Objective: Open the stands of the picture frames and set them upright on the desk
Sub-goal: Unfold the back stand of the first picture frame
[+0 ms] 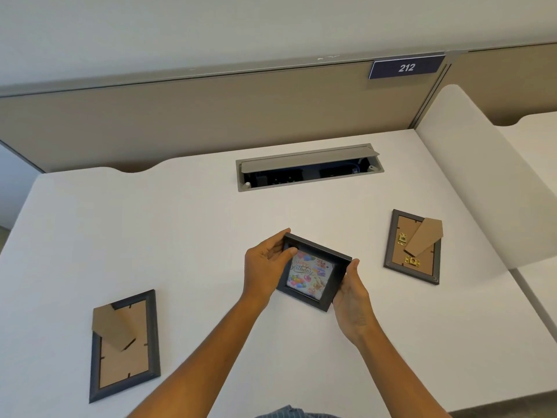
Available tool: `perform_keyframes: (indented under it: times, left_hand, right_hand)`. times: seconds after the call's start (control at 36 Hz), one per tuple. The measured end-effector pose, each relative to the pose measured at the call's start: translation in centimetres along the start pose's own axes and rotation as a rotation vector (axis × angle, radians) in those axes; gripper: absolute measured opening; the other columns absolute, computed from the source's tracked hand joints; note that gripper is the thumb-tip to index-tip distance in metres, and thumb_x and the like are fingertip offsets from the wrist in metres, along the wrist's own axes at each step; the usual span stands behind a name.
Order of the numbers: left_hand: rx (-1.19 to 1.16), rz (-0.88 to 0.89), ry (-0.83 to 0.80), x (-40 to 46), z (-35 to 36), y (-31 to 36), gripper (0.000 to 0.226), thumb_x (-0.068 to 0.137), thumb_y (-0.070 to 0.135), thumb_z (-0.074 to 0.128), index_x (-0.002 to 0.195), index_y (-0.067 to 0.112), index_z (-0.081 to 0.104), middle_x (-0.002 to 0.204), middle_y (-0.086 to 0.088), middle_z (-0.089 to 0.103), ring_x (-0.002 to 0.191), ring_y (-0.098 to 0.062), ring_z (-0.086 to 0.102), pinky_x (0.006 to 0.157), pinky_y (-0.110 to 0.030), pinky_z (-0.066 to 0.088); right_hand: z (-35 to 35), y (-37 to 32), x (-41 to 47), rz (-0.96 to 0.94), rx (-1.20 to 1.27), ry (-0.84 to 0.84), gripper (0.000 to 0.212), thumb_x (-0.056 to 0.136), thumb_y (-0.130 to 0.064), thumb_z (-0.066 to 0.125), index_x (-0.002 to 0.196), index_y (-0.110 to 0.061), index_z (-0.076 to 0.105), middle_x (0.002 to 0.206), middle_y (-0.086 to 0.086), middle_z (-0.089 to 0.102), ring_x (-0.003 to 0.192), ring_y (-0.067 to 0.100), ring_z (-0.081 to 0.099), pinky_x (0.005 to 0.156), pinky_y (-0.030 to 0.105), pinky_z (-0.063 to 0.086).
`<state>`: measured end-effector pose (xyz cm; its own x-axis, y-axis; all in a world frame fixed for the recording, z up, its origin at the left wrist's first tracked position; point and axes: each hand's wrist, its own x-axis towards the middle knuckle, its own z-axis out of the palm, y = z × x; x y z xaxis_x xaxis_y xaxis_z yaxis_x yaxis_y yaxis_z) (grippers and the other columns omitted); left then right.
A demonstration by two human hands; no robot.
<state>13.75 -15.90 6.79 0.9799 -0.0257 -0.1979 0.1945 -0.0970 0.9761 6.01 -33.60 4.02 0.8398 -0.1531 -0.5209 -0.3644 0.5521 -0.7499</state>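
A small dark square picture frame (313, 273) with a colourful birthday picture faces me above the middle of the white desk (196, 236). My left hand (265, 267) grips its left edge, thumb on the front. My right hand (352, 294) holds its right edge. Its stand is hidden behind it. Two grey frames lie face down. The left frame (125, 345) has its cardboard stand lifted at an angle. The right frame (413, 247) also has its brown stand raised, and gold clips show on its back.
An open grey cable box (310, 167) is sunk into the desk at the back. A beige partition (211, 116) with a blue "212" sign (406, 67) runs behind. A white divider panel (470, 188) bounds the desk on the right.
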Motion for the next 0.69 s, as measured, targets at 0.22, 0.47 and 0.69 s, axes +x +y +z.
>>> perform_keyframes:
  times: [0.22, 0.47, 0.69]
  left_hand:
    - [0.043, -0.013, 0.0, 0.1, 0.0, -0.8, 0.043, 0.097, 0.01, 0.074, 0.139, 0.018, 0.069, 0.119, 0.014, 0.076, 0.103, 0.012, 0.072, 0.086, -0.015, 0.06]
    - [0.054, -0.026, 0.009, -0.4, -0.3, -1.4, 0.039, 0.099, 0.009, 0.071, 0.137, 0.015, 0.069, 0.124, 0.004, 0.077, 0.111, -0.005, 0.072, 0.089, -0.017, 0.061]
    - [0.101, -0.04, 0.017, -1.5, -0.8, -1.7, 0.032, 0.102, 0.02, 0.069, 0.134, 0.02, 0.07, 0.118, 0.013, 0.073, 0.107, 0.003, 0.067, 0.073, -0.002, 0.053]
  right_hand:
    - [-0.4, 0.8, 0.2, -0.02, -0.005, 0.041, 0.058, 0.098, -0.076, 0.043, 0.13, -0.044, 0.079, 0.138, -0.002, 0.078, 0.126, 0.016, 0.075, 0.096, 0.034, 0.061]
    - [-0.4, 0.8, 0.2, -0.006, -0.009, 0.071, 0.061, 0.098, -0.078, 0.044, 0.137, -0.042, 0.073, 0.143, -0.001, 0.075, 0.128, 0.018, 0.074, 0.106, 0.043, 0.053]
    - [-0.4, 0.8, -0.8, 0.024, -0.091, 0.08, 0.062, 0.098, -0.075, 0.041, 0.144, -0.042, 0.064, 0.142, -0.008, 0.075, 0.138, 0.023, 0.065, 0.117, 0.049, 0.047]
